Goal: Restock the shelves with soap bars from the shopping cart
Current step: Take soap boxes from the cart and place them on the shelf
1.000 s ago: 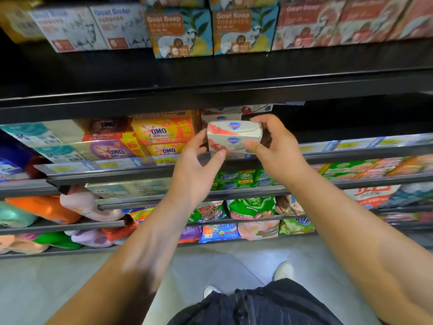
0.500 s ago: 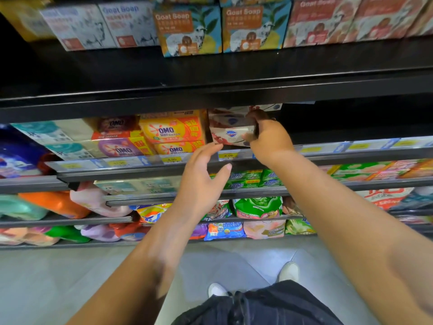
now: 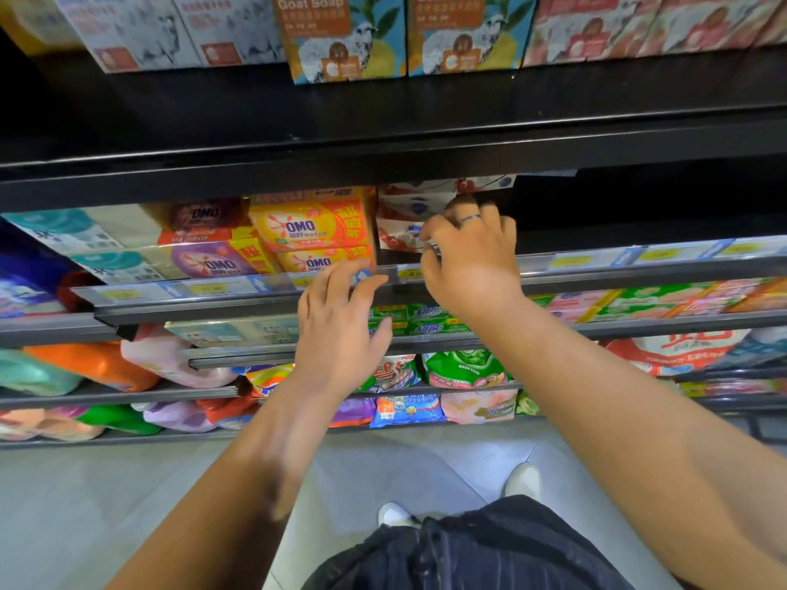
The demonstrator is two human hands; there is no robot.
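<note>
- Two flat white-and-red cardboard soap boxes (image 3: 398,240) lie stacked on the middle black metal shelf (image 3: 617,232), at 12 o'clock from the person. Each has its long axis running from 9 to 3 o'clock along the shelf front, and the long printed side faces outward.
- Right hand (image 3: 468,257) is at the lower box, fingers (image 3: 430,229) curled round its right front corner in a grip. A silver ring (image 3: 468,218) shows on one finger.
- Left hand (image 3: 340,317) holds nothing, its fingers spread and relaxed. It hovers just in front of the clear plastic price rail (image 3: 575,261), at 7 o'clock from the boxes.
- Hidden parts: the right hand covers the right end of both boxes, and the black upper shelf edge (image 3: 383,163) cuts off the top of the upper one. The print is too blurred to read beyond a blue oval mark. A further white box (image 3: 485,183) peeps out behind, mostly out of sight.
- Yellow-and-orange OMO soap packs (image 3: 311,232) stand just beside the stack at 9 o'clock. I cannot tell whether they touch it.
- At 3 o'clock the shelf floor runs dark and bare. The price rail bounds it in front, and the upper shelf hangs low overhead.
</note>
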